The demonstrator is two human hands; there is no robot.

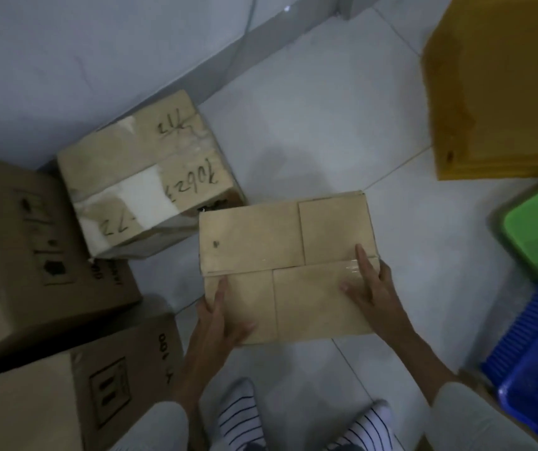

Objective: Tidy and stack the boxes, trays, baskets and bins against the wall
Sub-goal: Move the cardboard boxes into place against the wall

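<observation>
We hold the flat cardboard box (288,266) at its near corners, left hand (220,315) and right hand (370,284) each clamped on an end, long axis running left-right; the taped box (145,172) by the wall (65,60) lies far-left, nearer our left hand.
</observation>
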